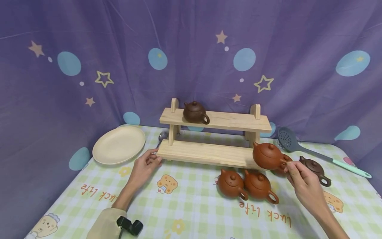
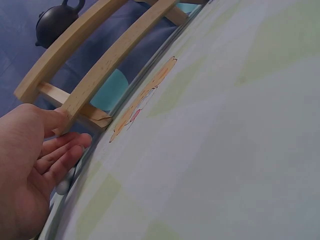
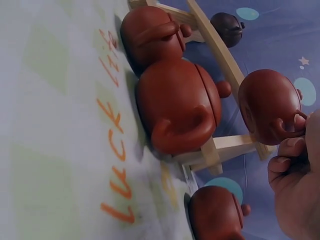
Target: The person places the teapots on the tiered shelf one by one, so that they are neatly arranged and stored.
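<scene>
My right hand [image 1: 307, 186] pinches the handle of a reddish-brown clay teapot [image 1: 267, 156], raised in front of the lower board's right end. My left hand [image 1: 144, 167] grips the left end of a two-tier wooden shelf [image 1: 203, 152] at its lower board; in the left wrist view the thumb lies against the board and the fingers curl beneath it. On the upper board sits a dark brown teapot [image 1: 194, 113]. Two more reddish teapots, one on the left [image 1: 231, 184] and one beside it [image 1: 259, 186], stand on the cloth before the shelf. Another reddish teapot [image 3: 215, 212] is partly hidden behind the held one in the head view.
Right of the shelf, a second dark teapot [image 1: 313, 167] stands near a slotted turner [image 1: 287, 139] with a mint handle. A cream oval plate [image 1: 119, 146] lies at the left. Behind the shelf's left end is a metal spoon [image 1: 162, 135]. A purple curtain [image 1: 191, 49] hangs behind.
</scene>
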The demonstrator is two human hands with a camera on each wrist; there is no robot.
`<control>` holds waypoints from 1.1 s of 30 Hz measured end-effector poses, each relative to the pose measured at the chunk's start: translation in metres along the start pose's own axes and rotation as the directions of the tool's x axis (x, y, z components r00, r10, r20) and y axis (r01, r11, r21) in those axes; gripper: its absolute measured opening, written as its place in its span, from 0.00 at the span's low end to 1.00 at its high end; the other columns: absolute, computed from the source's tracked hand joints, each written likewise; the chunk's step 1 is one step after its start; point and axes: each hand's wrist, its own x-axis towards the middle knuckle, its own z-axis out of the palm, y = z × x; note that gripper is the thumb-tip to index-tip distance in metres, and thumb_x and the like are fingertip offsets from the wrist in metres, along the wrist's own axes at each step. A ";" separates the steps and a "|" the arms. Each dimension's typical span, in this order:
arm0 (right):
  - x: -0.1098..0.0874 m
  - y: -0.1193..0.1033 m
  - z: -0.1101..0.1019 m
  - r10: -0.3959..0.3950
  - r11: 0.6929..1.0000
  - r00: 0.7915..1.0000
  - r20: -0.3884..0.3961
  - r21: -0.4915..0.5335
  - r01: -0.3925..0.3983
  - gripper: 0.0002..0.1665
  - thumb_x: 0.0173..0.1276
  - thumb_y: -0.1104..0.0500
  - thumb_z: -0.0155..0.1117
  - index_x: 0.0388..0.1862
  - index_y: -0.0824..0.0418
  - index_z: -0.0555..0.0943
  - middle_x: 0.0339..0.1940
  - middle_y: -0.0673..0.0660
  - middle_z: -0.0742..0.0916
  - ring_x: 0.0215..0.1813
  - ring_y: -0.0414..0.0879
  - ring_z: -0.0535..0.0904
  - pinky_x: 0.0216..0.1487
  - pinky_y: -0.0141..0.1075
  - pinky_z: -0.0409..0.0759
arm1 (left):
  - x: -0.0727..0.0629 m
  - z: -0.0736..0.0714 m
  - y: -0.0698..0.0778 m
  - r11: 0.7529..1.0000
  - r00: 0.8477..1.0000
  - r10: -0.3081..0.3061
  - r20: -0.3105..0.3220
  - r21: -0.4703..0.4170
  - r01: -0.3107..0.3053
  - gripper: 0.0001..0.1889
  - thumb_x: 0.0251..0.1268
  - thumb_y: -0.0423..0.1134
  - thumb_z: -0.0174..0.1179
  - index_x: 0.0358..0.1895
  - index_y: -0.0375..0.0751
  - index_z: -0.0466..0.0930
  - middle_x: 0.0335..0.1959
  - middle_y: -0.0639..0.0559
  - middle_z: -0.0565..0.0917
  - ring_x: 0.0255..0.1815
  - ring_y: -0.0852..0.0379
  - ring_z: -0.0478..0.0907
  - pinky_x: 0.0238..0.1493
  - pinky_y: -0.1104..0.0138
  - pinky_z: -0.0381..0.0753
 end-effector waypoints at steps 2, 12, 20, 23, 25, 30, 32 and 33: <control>0.003 0.000 0.002 -0.019 1.000 1.000 0.001 0.012 0.019 0.12 0.85 0.65 0.50 0.39 0.66 0.77 0.18 0.51 0.70 0.19 0.43 0.62 0.21 0.37 0.61 | 0.000 0.000 0.000 1.000 1.000 -0.001 0.003 0.003 0.001 0.23 0.77 0.40 0.63 0.69 0.35 0.75 0.43 0.43 0.86 0.39 0.52 0.87 0.41 0.70 0.80; 0.016 -0.008 0.012 -0.051 0.997 0.999 0.019 0.051 0.050 0.14 0.86 0.64 0.49 0.38 0.67 0.77 0.20 0.52 0.71 0.17 0.44 0.60 0.19 0.38 0.61 | -0.001 -0.001 0.000 1.000 1.000 -0.002 0.003 0.010 0.002 0.24 0.76 0.40 0.64 0.69 0.35 0.75 0.43 0.44 0.86 0.39 0.52 0.87 0.41 0.70 0.80; 0.030 -0.013 0.023 -0.102 0.990 0.995 0.008 0.100 0.100 0.14 0.85 0.66 0.49 0.37 0.67 0.78 0.17 0.50 0.70 0.17 0.43 0.61 0.20 0.38 0.62 | -0.001 -0.001 -0.002 1.000 1.000 0.004 0.016 -0.004 -0.004 0.25 0.77 0.42 0.63 0.70 0.34 0.74 0.44 0.42 0.86 0.40 0.51 0.87 0.42 0.70 0.80; 0.036 -0.016 0.027 -0.098 0.989 0.995 0.016 0.115 0.095 0.14 0.85 0.65 0.49 0.37 0.67 0.77 0.17 0.51 0.70 0.17 0.42 0.61 0.19 0.38 0.62 | -0.001 -0.002 -0.002 1.000 1.000 0.008 0.013 0.010 -0.008 0.25 0.77 0.42 0.63 0.70 0.34 0.74 0.43 0.43 0.86 0.39 0.52 0.87 0.41 0.70 0.80; 0.040 -0.019 0.029 -0.092 0.986 0.996 0.019 0.141 0.089 0.14 0.85 0.64 0.49 0.38 0.68 0.77 0.17 0.51 0.70 0.17 0.42 0.61 0.18 0.38 0.62 | -0.001 -0.001 -0.002 1.000 1.000 0.012 0.012 0.016 -0.013 0.25 0.77 0.42 0.63 0.70 0.34 0.74 0.43 0.43 0.86 0.39 0.52 0.87 0.41 0.70 0.80; 0.050 -0.025 0.033 -0.084 0.975 0.996 0.023 0.208 0.077 0.15 0.86 0.63 0.48 0.38 0.70 0.77 0.15 0.52 0.69 0.15 0.41 0.60 0.15 0.39 0.60 | 0.000 -0.001 -0.001 1.000 1.000 0.013 0.014 0.014 -0.013 0.25 0.77 0.42 0.63 0.70 0.34 0.74 0.43 0.43 0.86 0.39 0.52 0.87 0.41 0.69 0.80; 0.054 -0.027 0.036 -0.092 0.973 0.995 0.023 0.216 0.085 0.15 0.86 0.63 0.49 0.38 0.70 0.77 0.16 0.52 0.69 0.15 0.41 0.60 0.15 0.38 0.60 | 0.000 -0.001 -0.001 1.000 1.000 0.012 0.015 0.018 -0.012 0.24 0.77 0.42 0.63 0.70 0.35 0.74 0.43 0.44 0.86 0.39 0.52 0.87 0.40 0.69 0.80; 0.056 -0.028 0.038 -0.097 0.972 0.995 0.022 0.218 0.090 0.15 0.85 0.63 0.49 0.38 0.70 0.77 0.16 0.53 0.69 0.16 0.41 0.60 0.15 0.38 0.60 | 0.000 -0.001 -0.001 1.000 1.000 0.013 0.015 0.022 -0.013 0.24 0.77 0.42 0.63 0.70 0.35 0.74 0.43 0.44 0.86 0.39 0.52 0.87 0.41 0.70 0.80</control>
